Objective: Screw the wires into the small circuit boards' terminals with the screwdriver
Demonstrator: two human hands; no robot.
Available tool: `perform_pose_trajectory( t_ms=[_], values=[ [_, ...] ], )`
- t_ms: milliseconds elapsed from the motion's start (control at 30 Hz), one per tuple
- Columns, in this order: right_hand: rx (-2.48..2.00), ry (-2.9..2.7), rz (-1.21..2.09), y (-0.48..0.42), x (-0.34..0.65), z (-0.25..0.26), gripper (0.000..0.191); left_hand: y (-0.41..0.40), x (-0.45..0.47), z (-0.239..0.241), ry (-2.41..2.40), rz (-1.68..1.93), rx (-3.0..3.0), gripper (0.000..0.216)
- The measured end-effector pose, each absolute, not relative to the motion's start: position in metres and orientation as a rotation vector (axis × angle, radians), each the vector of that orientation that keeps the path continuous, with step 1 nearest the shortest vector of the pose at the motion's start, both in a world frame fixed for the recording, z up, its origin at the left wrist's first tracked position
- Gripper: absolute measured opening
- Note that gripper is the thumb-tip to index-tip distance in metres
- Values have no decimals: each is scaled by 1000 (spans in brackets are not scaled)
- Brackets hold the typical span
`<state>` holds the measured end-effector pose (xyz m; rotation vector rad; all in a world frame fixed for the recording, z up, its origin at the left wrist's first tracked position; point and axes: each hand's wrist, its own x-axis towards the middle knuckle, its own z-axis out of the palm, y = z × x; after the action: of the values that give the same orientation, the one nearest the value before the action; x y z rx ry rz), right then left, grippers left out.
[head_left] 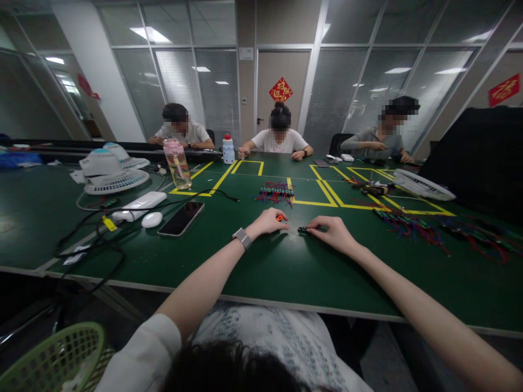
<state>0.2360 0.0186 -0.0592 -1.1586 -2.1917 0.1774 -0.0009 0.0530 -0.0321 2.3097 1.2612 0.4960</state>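
Observation:
My left hand point(268, 221) rests on the green table point(286, 261) with its fingers curled round a small orange part point(279, 218). A watch point(242, 237) sits on that wrist. My right hand point(332, 231) lies a little to the right and pinches a small dark connector piece point(303, 230) against the tabletop. The two hands are a short gap apart. Beyond them lies a bundle of red and blue wired connectors point(276, 193).
A phone point(181, 218), white mouse point(151, 219), power strip point(139, 204), cables and two small fans point(111, 173) lie at left. Pink bottle point(177, 163) and yellow tape squares point(322, 191) beyond. More wire bundles point(412, 226) at right. Three people sit opposite. Green basket point(53, 359) at lower left.

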Motion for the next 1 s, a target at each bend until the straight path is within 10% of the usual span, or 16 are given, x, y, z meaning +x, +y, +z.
perform_pose_trajectory(
  t_ms=[1000],
  values=[
    [-2241, -1626, -519, 66, 369, -73, 29, 46, -2, -33, 1286, 499, 2298, 33]
  ],
)
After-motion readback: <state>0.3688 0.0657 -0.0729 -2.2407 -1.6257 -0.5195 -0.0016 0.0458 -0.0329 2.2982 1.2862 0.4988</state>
